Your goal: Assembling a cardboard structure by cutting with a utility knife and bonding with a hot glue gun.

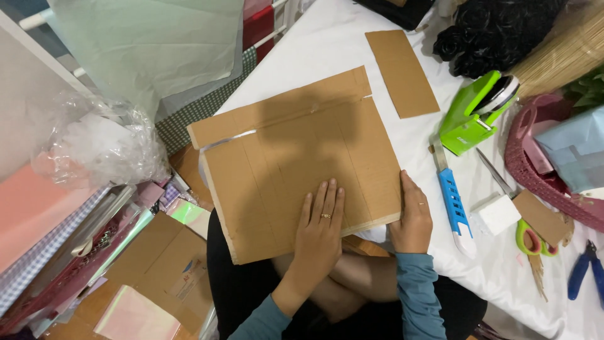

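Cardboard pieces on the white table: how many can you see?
3. The large sheet lies under both hands, the left hand flat on it and the right hand at its edge. A narrow strip lies beyond it. A small piece lies by the scissors. Others may be hidden.

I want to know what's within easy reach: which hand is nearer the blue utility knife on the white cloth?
Right. The right hand grips the cardboard sheet's right edge, just beside the blue utility knife. The left hand lies flat on the sheet, farther from the knife.
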